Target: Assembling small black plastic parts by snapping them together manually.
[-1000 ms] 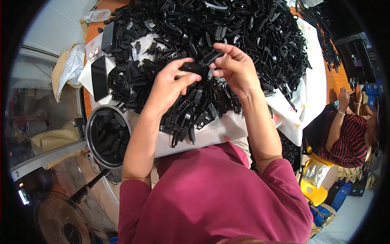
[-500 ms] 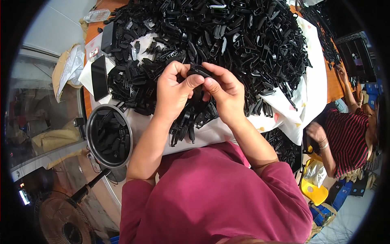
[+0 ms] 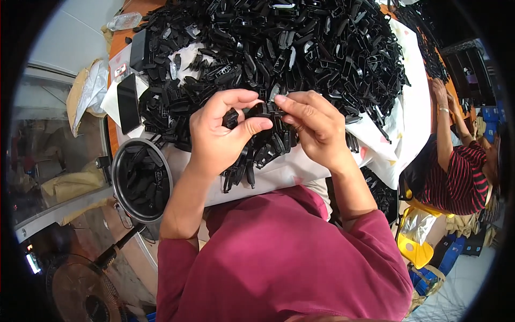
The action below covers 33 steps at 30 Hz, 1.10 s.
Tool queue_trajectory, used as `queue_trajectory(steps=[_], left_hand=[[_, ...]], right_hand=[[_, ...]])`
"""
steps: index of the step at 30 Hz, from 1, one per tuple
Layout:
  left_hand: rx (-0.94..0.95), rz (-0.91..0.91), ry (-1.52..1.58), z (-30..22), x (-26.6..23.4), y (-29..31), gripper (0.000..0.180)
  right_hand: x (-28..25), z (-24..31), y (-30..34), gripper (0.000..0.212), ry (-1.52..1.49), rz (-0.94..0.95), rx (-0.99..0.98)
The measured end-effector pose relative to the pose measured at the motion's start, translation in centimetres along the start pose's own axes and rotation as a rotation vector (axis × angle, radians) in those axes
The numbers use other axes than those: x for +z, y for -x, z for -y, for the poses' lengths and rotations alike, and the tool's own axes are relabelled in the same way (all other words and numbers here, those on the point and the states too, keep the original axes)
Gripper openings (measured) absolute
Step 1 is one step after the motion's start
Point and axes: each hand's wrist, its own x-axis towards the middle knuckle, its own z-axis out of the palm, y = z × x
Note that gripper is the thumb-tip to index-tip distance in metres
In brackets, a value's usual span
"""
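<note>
My left hand (image 3: pixel 217 131) is curled round a small black plastic part (image 3: pixel 230 118), which shows between the bent fingers and the thumb. To its right, my right hand (image 3: pixel 317 126) has its thumb and fingers pinched together at another dark piece (image 3: pixel 266 110), partly covered by the fingertips. Its exact shape is hard to make out against the dark background. The hands are apart, both over the near edge of a large heap of black plastic parts (image 3: pixel 322 59), many of them long and narrow or frame-like.
A round metal-rimmed pot (image 3: pixel 114 177) holding similar black parts stands at the left. A phone (image 3: pixel 128 103) and a clear plastic bottle (image 3: pixel 124 21) lie on the table's left side. A fan (image 3: pixel 86 292) is at lower left. A co-worker in a striped shirt (image 3: pixel 453 180) sits at the right.
My hands were together on one black part; now they have drawn apart, the left to the left and the right to the right. The co-worker's near arm has reached forward to the table.
</note>
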Motion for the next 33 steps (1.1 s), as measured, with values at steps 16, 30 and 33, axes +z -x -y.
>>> queue_trajectory(steps=[16,30,33], left_hand=[[-0.524,-0.121,0.778,1.8,2.6,2.1,0.024],[-0.524,-0.258,1.008,2.9,2.6,1.5,0.023],[-0.455,-0.191,1.057,3.0,2.5,1.9,0.025]], right_hand=[[3.6,1.0,3.0,0.033,-0.453,-0.136,0.621],[4.9,0.3,1.3,0.025,-0.714,-0.109,0.703],[4.3,0.0,2.0,0.024,-0.521,-0.084,0.588]])
